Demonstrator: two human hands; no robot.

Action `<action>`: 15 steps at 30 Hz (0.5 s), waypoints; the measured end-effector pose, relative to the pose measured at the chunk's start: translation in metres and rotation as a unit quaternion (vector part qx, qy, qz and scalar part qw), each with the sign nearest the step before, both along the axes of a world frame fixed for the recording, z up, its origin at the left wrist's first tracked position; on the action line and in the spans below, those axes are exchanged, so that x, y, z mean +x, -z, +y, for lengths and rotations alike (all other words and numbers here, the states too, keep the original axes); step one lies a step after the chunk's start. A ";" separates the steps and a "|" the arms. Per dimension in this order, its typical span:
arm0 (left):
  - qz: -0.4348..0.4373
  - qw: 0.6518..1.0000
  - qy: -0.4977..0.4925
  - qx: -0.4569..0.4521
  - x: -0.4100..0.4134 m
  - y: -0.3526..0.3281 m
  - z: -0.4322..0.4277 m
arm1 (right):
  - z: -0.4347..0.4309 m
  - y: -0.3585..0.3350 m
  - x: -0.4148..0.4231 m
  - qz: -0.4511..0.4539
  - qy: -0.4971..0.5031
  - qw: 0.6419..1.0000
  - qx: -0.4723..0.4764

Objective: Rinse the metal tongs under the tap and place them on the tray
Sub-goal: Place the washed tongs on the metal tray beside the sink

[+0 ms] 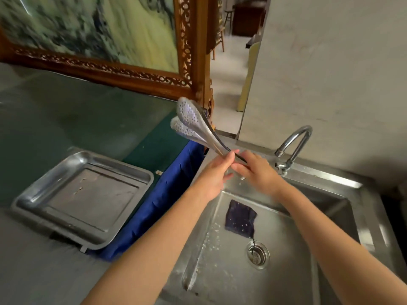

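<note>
- Metal tongs (193, 126): held over the sink's (286, 249) near-left corner, perforated heads raised up-left of the fingers, handle end pinched.
- Left hand (217, 172): fingers (229, 156) closed round the handle.
- Right hand (257, 172): fingers curled on the same end.
- Tap (295, 142): right of the fingers; no stream visible.
- Step: rinse apparently finished, transfer pending.
- Steel tray (132, 170): well left of the fingers; next move calls for carrying leftward.
</note>
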State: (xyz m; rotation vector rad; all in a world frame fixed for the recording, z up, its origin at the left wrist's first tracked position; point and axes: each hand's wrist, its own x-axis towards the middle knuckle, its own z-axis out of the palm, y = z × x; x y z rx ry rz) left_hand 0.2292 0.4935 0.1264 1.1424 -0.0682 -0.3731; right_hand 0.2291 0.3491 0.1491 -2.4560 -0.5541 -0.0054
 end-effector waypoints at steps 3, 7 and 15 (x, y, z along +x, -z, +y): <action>0.058 0.995 0.042 -0.063 -0.010 0.017 -0.016 | -0.016 0.000 -0.012 0.008 0.028 0.995 -0.098; 0.113 0.984 0.094 -0.102 -0.021 0.031 -0.034 | -0.030 -0.005 -0.029 0.045 0.053 0.985 -0.158; 0.182 0.968 0.122 -0.123 -0.033 0.026 -0.033 | -0.029 -0.019 -0.048 0.056 0.113 0.964 -0.233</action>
